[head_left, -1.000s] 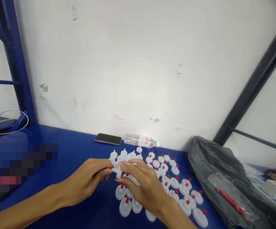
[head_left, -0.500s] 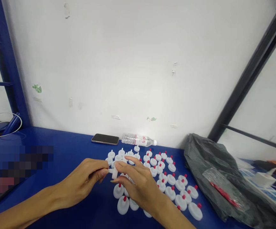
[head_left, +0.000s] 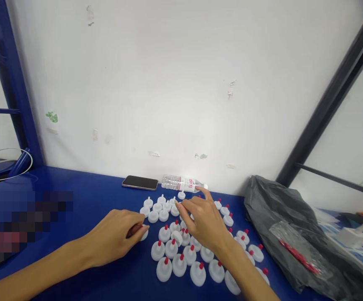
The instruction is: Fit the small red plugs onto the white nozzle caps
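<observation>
My left hand is closed, thumb and fingers pinching a white plastic nozzle cap mostly hidden by the fingertips. To its right, my right hand reaches over the spread of caps, palm down, with one finger stretched out and the thumb apart. Its fingertips are close to white nozzle caps without red tips, grouped at the back left. Many white caps with red tips stand upright in front of and around the right hand. One white cap lies tilted among them.
A phone and a clear plastic bottle lie along the wall on the blue table. At right, a dark plastic bag carries a clear packet with red pieces. A white charger sits farther right.
My right hand has come away from the left hand, moving right and up over the caps. The left hand stays nearly in place, still pinching a cap.
</observation>
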Motion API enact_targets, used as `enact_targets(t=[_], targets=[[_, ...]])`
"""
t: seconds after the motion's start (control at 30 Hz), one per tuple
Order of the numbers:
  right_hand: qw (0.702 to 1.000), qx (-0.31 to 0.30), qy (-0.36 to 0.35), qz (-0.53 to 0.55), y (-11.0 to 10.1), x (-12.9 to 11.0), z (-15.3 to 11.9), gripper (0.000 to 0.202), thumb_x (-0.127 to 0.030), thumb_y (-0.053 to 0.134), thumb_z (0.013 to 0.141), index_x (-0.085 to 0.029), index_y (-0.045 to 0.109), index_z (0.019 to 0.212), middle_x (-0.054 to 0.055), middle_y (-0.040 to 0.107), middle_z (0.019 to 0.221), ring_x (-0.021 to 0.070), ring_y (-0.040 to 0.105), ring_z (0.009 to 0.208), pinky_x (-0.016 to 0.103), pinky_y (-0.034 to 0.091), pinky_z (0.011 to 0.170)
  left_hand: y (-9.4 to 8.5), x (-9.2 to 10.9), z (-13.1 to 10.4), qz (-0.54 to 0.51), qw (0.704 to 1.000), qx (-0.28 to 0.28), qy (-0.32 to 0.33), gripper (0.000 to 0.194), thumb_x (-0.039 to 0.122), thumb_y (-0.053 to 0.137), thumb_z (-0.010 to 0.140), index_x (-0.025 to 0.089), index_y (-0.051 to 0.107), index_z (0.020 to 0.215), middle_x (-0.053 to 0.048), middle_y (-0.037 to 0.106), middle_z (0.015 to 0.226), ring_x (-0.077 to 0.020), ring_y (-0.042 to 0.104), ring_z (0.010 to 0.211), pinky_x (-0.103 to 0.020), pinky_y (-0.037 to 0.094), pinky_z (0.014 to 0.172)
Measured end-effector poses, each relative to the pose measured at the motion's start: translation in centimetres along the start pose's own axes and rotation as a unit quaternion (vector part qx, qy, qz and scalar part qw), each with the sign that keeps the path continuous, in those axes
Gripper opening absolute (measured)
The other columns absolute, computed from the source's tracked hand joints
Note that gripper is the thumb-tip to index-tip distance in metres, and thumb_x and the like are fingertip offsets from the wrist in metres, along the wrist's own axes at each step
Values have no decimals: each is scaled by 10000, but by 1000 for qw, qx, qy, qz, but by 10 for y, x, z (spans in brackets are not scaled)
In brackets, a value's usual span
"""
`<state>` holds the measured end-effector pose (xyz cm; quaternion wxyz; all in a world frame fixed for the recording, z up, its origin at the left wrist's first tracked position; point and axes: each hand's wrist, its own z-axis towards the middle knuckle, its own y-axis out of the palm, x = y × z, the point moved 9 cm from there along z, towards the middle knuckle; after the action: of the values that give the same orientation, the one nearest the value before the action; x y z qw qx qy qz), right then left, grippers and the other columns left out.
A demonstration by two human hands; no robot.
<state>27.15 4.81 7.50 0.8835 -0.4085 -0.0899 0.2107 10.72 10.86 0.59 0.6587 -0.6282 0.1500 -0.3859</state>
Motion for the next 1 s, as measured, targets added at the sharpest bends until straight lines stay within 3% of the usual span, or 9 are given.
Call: enact_targets(t=[0.1,0.23,0.33,0.43,0.57,0.73,0.87,1.0], targets=[[1000,-7,0,0,6,3,-1,447,-256,435,1079,-210,529,645,-63,501,541,104,477,518,427,368,1101,5,3,0,-13,1000,-19,10,430,513,381,1031,226,462,721,27,611,692,-152,469,589,-304,259,604],[999,-48,21,12,17,6,-4,433,-247,445,1073,-213,559,657,-54,548,551,114,516,530,420,383,1070,-16,-9,3,1,999,40,-17,442,479,291,1058,229,465,737,15,611,721,-171,533,649,-312,291,642],[996,-77,42,34,22,9,-5,301,-256,457,1077,-221,679,877,-21,703,743,148,644,705,464,327,1123,-35,-30,6,46,992,79,-88,399,424,290,1053,233,459,745,21,617,716,-175,561,667,-311,322,656],[991,-109,32,76,26,4,-6,265,-295,429,1098,-259,692,1091,-9,763,1019,181,679,981,479,278,1161,-42,-49,8,84,984,76,-138,385,405,272,1050,241,486,775,10,643,741,-196,606,705,-321,346,663],[980,-161,9,112,36,-6,-9,353,-326,337,1123,-294,677,1214,-8,744,1195,190,639,1149,434,344,1130,-36,-71,8,124,976,44,-172,326,309,268,1027,232,576,952,-64,677,949,-256,678,795,-346,369,658],[970,-215,22,111,50,-8,-18,440,-417,286,1124,-305,608,1403,32,666,1387,226,545,1343,475,295,1198,-20,-95,6,166,965,-10,-203,367,157,289,951,191,604,1137,-153,623,1122,-297,709,792,-379,413,646],[961,-241,37,131,55,-9,-21,463,-447,285,1120,-305,584,1443,40,640,1432,231,534,1362,475,297,1210,-16,-98,10,162,968,-25,-191,336,239,318,978,210,599,1160,-135,632,1130,-328,711,893,-423,469,717],[960,-243,38,131,55,-10,-21,461,-461,298,1116,-318,578,1452,53,605,1478,254,517,1389,529,294,1215,-19,-93,9,153,970,-21,-187,346,237,296,980,222,624,1088,-119,654,1082,-308,704,859,-414,459,707]])
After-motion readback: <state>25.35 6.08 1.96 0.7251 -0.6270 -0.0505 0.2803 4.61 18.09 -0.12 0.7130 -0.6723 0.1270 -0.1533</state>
